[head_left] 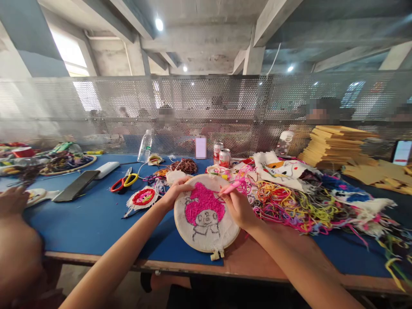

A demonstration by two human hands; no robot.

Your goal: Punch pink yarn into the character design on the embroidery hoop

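Pink yarn fills the top of the figure on my embroidery hoop (206,216), which sits at the near edge of the blue table (93,223), tilted up toward me. My left hand (175,192) grips the hoop's upper-left rim, fingers curled over the edge. My right hand (236,206) pinches a pink punch needle (234,186), its tip down at the cloth on the upper-right side of the pink patch. Below the pink, the outlined face and body are unfilled. Just right of my wrist, a tangle of loose yarn (289,206) spreads out, pink, yellow and green. To the left lie a small red-and-green embroidered patch (143,197), yellow-and-red scissors (124,181) and a dark phone (76,185). Two drink cans (222,155) stand behind the hoop. Another person's hand (13,201) shows at far left.
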